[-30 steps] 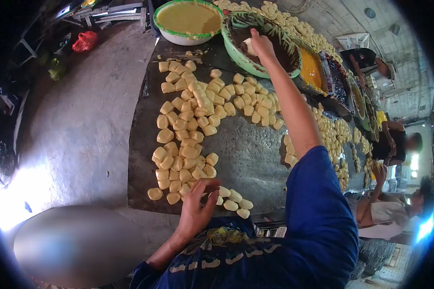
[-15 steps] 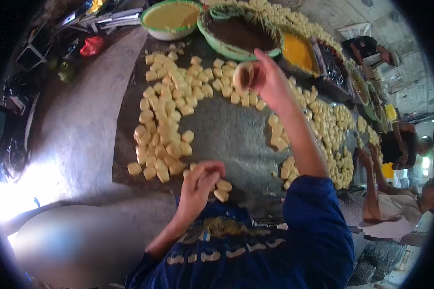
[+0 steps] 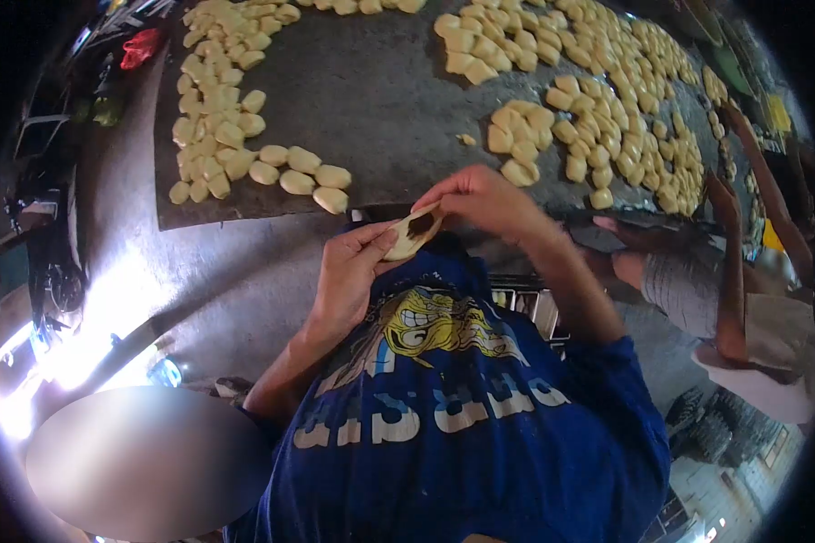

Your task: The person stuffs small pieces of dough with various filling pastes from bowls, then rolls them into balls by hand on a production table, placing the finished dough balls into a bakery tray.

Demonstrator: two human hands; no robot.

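Dark table (image 3: pixel 389 100); both hands' fingers (image 3: pixel 385 242) pinch filled dough (image 3: pixel 417 231).

Lots here can't be made out. The dough piece (image 3: pixel 414 232) is mostly covered by both grips: the right hand (image 3: pixel 482 204) sits over its top and the left hand (image 3: pixel 351 274) wraps its lower edge, so only a pale strip and a dark smear of filling show. No telling how far it's folded. The table (image 3: pixel 380 100) runs off the top edge, taking part of the dough pile (image 3: pixel 210 100) with it. A grey blur patch (image 3: pixel 145 462) covers the lower left. The co-worker (image 3: pixel 743 299) on the right is cut by the dark lens rim, hands too small to read.
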